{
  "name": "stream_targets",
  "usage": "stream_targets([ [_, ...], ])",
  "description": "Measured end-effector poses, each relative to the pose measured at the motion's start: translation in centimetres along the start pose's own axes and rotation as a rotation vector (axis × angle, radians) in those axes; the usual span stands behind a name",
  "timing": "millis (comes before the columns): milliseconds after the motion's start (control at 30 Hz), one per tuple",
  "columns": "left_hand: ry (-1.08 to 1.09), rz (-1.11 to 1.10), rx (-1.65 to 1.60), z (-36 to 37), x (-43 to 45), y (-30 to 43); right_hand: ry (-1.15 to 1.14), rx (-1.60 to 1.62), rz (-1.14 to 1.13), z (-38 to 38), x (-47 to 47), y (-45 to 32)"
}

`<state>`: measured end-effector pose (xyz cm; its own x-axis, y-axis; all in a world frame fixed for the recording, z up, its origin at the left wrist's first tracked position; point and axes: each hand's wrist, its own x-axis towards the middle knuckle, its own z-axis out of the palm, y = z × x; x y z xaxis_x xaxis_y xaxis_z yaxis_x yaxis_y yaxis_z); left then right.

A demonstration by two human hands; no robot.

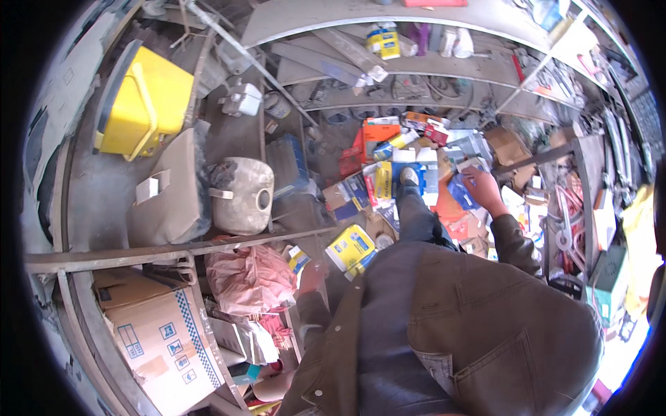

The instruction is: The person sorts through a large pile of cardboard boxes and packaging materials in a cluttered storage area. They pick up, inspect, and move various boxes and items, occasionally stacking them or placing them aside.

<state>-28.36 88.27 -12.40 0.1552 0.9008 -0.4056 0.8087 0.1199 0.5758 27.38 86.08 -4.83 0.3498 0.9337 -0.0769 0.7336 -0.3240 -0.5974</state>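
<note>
My right hand (481,188) hangs over a pile of flattened boxes on the floor, beside a blue packet (463,191); its fingers are curled, and whether it grips anything does not show. At the lower middle my left hand (314,275) is blurred, next to a small blue, yellow and white box (298,260) near the pink plastic bag (250,278). Contact with that box cannot be told. A yellow and blue carton (351,248) lies right of my left hand. One shoe (409,176) stands on a blue flattened box among the packaging.
Metal shelving with a grey shelf board (333,23) spans the top. Racks at left hold a yellow bin (156,99), a dirty plastic container (242,195) and a large cardboard box (161,338). A metal frame (585,208) and a green case (609,283) stand at right.
</note>
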Motion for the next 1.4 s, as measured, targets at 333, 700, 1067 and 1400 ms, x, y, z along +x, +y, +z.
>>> stream_targets([
  [333, -0.423, 0.152, 0.199, 3.1, -0.4, 0.5, 0.204, -0.133, 0.438, -6.6, -17.8, 7.1],
  [700, -0.344, 0.122, 0.092, 4.6, 1.3, 7.7, 0.465, -0.255, 0.945, -11.5, -34.6, 14.0],
  [1067, -0.385, -0.012, 0.447, 15.8, -5.5, 11.9, -0.078, -0.032, 0.462, -10.0, -19.5, 23.6],
  [1400, -0.459, 0.116, -0.092, 35.4, -7.1, 30.1, -0.073, 0.12, 0.42, -5.4, -11.5, 37.9],
])
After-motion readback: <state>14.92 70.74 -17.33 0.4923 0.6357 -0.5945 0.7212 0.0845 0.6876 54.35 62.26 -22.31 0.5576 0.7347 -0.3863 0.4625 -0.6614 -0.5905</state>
